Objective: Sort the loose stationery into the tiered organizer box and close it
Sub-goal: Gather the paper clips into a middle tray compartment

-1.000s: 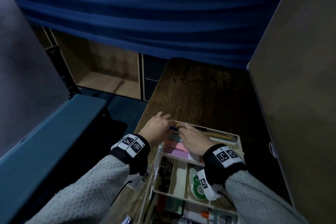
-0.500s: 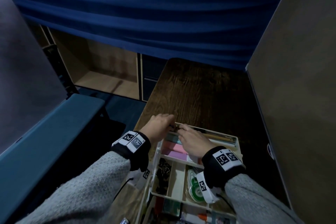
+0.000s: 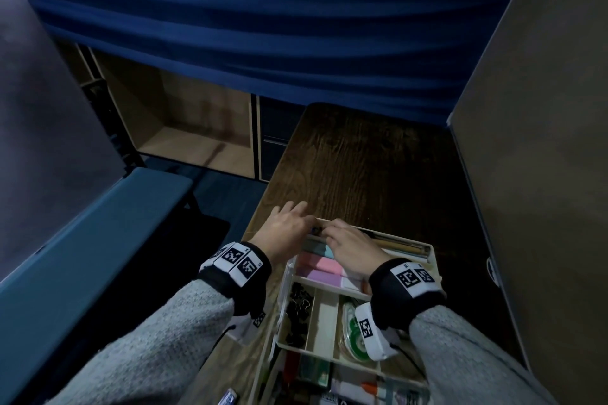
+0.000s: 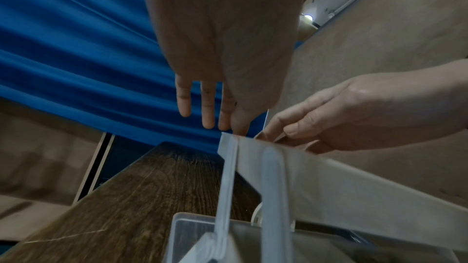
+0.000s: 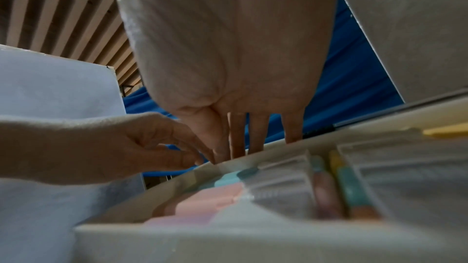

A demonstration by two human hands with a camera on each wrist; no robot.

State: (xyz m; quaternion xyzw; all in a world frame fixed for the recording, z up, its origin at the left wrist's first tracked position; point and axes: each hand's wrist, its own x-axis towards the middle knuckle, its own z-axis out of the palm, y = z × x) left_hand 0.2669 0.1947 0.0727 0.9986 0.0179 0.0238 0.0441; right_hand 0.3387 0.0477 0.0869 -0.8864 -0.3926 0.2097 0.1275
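Organizer sits open on my wooden desk, near its front edge, tiers stepped toward me. Top tray: pencils or pens lie lengthwise along the far wall, with pastel blocks in teal, pink and purple nearer me; from my right wrist view I also see a narrow slot with pastel sticks. Middle tray: black binder clips in the left compartment, a bare slim compartment beside them, and a green correction-tape dispenser on the right, partly under my wrist camera. Bottom tier holds mixed items, among them a white tube with an orange tip; the rest is too dark for me to tell apart. I cannot read any label there.

My left hand is at the far left corner of the top tray, three fingers straight and slightly spread, thumb tip down at the tray corner; whether it holds anything I cannot tell. My right hand lies over the same corner, fingers reaching down inside the far wall, thumb and forefinger drawn together at the rim. A small dark blue thing shows between my two hands; I cannot tell which hand has it.

Black wristbands carry square coded markers. Behind the desk hangs a blue curtain; a beige panel stands on the right.
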